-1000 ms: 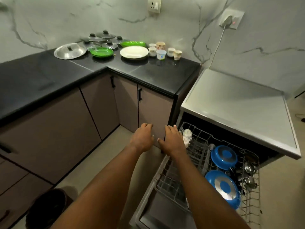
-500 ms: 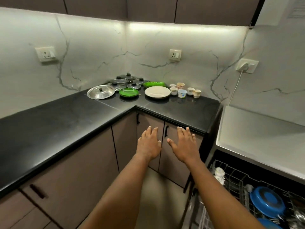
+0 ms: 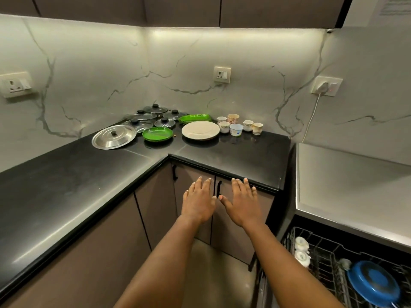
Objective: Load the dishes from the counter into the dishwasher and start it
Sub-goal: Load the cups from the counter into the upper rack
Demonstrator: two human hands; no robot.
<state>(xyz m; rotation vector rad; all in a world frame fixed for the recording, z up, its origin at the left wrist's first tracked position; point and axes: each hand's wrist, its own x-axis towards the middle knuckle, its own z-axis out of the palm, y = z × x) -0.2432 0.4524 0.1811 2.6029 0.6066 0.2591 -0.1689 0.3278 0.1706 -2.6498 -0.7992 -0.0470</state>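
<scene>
The black counter point(image 3: 233, 156) holds plates point(image 3: 200, 130) and cups point(image 3: 236, 129) far past the fingertips point(image 3: 199, 179) of both flat, empty hands, left hand point(image 3: 198, 203) and right hand point(image 3: 242, 205), likely reaching to grab them.

Beyond the fingers point(image 3: 198, 188) lie a black counter point(image 3: 89, 185), green plates point(image 3: 157, 133), a cream plate point(image 3: 200, 130) and a grey-veined white wall point(image 3: 178, 70); to their lower right, a blue pan point(image 3: 373, 283).

Home kitchen: black counter point(image 3: 66, 185), dishwasher rack point(image 3: 329, 252), cupboards point(image 3: 155, 10).
</scene>
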